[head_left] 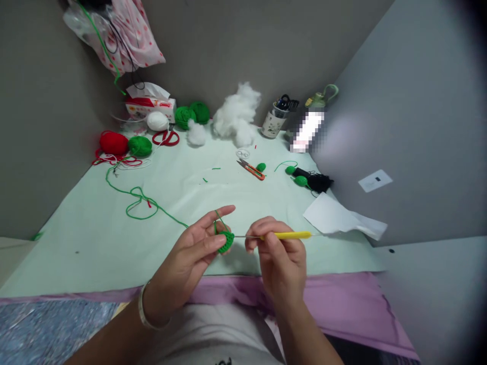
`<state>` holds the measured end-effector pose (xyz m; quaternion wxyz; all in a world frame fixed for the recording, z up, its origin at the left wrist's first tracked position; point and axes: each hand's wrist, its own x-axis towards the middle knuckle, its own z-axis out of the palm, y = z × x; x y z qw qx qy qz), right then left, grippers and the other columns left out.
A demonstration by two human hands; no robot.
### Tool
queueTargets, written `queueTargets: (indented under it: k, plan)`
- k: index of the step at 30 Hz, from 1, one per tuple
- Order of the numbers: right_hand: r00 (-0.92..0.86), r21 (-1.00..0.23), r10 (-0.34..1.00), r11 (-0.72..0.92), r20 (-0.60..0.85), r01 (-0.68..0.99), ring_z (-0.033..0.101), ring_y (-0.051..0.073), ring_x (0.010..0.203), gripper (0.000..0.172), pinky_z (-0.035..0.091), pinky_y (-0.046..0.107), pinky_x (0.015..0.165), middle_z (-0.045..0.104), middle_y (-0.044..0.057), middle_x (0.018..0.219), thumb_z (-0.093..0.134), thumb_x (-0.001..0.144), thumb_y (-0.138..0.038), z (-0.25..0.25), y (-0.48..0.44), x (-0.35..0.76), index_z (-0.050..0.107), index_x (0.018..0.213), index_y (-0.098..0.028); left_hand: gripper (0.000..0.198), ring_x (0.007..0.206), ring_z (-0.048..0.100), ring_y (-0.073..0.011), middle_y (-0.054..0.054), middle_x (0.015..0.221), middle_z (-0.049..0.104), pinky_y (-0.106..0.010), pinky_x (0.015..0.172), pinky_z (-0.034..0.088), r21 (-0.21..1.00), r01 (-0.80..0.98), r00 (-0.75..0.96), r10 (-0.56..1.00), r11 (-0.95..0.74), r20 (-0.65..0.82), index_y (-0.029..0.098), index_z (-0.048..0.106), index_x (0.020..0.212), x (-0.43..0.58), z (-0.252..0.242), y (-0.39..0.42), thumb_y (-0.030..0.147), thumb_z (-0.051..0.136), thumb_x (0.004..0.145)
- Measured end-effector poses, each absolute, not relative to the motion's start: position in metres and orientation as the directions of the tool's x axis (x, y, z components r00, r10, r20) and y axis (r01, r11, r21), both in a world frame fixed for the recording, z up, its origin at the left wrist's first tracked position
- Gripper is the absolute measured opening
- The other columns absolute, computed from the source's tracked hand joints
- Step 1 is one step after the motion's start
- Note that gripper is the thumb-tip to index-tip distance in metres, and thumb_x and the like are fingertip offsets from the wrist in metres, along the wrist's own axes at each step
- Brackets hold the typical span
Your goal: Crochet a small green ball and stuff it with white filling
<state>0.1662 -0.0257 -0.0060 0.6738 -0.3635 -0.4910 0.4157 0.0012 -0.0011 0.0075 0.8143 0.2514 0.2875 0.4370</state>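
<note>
Between the thumb and fingers of my left hand is a small round green crochet piece. Green working yarn runs over my raised left index finger and trails back across the table to the left. My right hand grips a crochet hook by its yellow handle, pen-like. The hook's thin metal shaft points left and its tip meets the right edge of the green piece; whether it is inside a stitch I cannot tell.
Orange thread snips lie mid-table beside a small green crocheted piece. Further back are white stuffing, red yarn, red-handled scissors and a tissue box. Black yarn and crumpled white paper lie right, near the partition.
</note>
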Motion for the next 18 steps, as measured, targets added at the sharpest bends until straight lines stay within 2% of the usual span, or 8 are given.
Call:
queueTargets:
  k: [3, 7, 9, 11, 12, 13, 15, 18]
  plan:
    - [0.146, -0.91, 0.929, 0.365, 0.341, -0.198, 0.068, 0.02, 0.081, 0.017, 0.058, 0.034, 0.067, 0.074, 0.006, 0.093, 0.065, 0.102, -0.028, -0.008, -0.023, 0.162, 0.082, 0.099, -0.028, 0.041, 0.089, 0.061, -0.0159, -0.004, 0.097, 0.071, -0.029, 0.085, 0.048, 0.694, -0.554, 0.459, 0.864, 0.459, -0.206, 0.022, 0.076, 0.128, 0.005, 0.005, -0.003, 0.024, 0.081, 0.087]
    - [0.166, -0.909, 0.895, 0.417, 0.414, 0.017, 0.069, 0.02, 0.083, 0.023, 0.058, 0.036, 0.072, 0.076, 0.004, 0.096, 0.062, 0.103, -0.019, -0.014, -0.029, 0.161, 0.081, 0.107, -0.031, 0.044, 0.085, 0.06, -0.0145, -0.001, 0.092, 0.067, -0.028, 0.082, 0.047, 0.778, -0.508, 0.358, 0.913, 0.368, -0.198, 0.024, 0.075, 0.128, 0.01, 0.0, -0.006, 0.026, 0.084, 0.086]
    - [0.101, -0.843, 0.851, 0.483, 0.515, 0.236, 0.071, 0.022, 0.093, 0.031, 0.06, 0.039, 0.079, 0.077, 0.006, 0.104, 0.063, 0.101, -0.014, -0.016, -0.033, 0.163, 0.08, 0.117, -0.034, 0.046, 0.085, 0.059, -0.0136, 0.0, 0.092, 0.067, -0.027, 0.082, 0.047, 0.785, -0.51, 0.333, 0.922, 0.352, -0.197, 0.026, 0.074, 0.13, 0.011, -0.002, -0.007, 0.025, 0.086, 0.085]
    - [-0.005, -0.71, 0.784, 0.565, 0.621, 0.42, 0.072, 0.026, 0.104, 0.042, 0.06, 0.041, 0.086, 0.076, 0.007, 0.116, 0.069, 0.096, -0.01, -0.018, -0.036, 0.165, 0.078, 0.125, -0.038, 0.044, 0.087, 0.06, -0.0142, -0.002, 0.095, 0.069, -0.026, 0.082, 0.048, 0.729, -0.532, 0.396, 0.887, 0.431, -0.236, 0.024, 0.075, 0.128, 0.011, -0.002, -0.006, 0.024, 0.084, 0.085]
    - [-0.031, -0.665, 0.758, 0.591, 0.651, 0.457, 0.072, 0.027, 0.105, 0.045, 0.06, 0.042, 0.086, 0.076, 0.007, 0.118, 0.071, 0.094, -0.009, -0.018, -0.037, 0.166, 0.077, 0.127, -0.039, 0.042, 0.086, 0.06, -0.0141, -0.003, 0.096, 0.07, -0.025, 0.08, 0.048, 0.68, -0.548, 0.441, 0.859, 0.487, -0.26, 0.022, 0.077, 0.126, 0.011, -0.001, -0.005, 0.024, 0.083, 0.085]
    - [-0.017, -0.662, 0.748, 0.598, 0.664, 0.452, 0.073, 0.026, 0.104, 0.044, 0.061, 0.041, 0.085, 0.076, 0.007, 0.117, 0.07, 0.094, -0.01, -0.017, -0.037, 0.167, 0.078, 0.127, -0.039, 0.041, 0.082, 0.059, -0.0133, -0.004, 0.094, 0.069, -0.025, 0.077, 0.048, 0.626, -0.564, 0.483, 0.83, 0.539, -0.279, 0.02, 0.078, 0.125, 0.01, 0.0, -0.004, 0.024, 0.083, 0.084]
    - [0.106, -0.759, 0.776, 0.564, 0.622, 0.326, 0.072, 0.023, 0.093, 0.034, 0.06, 0.039, 0.079, 0.077, 0.006, 0.104, 0.066, 0.099, -0.014, -0.015, -0.034, 0.168, 0.08, 0.12, -0.036, 0.04, 0.071, 0.052, -0.0105, -0.002, 0.084, 0.064, -0.023, 0.07, 0.047, 0.542, -0.598, 0.53, 0.799, 0.591, -0.286, 0.016, 0.08, 0.123, 0.007, 0.002, -0.001, 0.022, 0.081, 0.083]
    - [0.249, -0.891, 0.87, 0.451, 0.425, -0.054, 0.066, 0.018, 0.073, 0.02, 0.056, 0.034, 0.065, 0.072, 0.004, 0.088, 0.062, 0.104, -0.024, -0.011, -0.027, 0.165, 0.082, 0.102, -0.029, 0.036, 0.065, 0.047, -0.0091, 0.0, 0.076, 0.056, -0.023, 0.066, 0.045, 0.534, -0.631, 0.515, 0.818, 0.564, -0.256, 0.014, 0.081, 0.12, 0.005, 0.004, 0.002, 0.02, 0.078, 0.085]
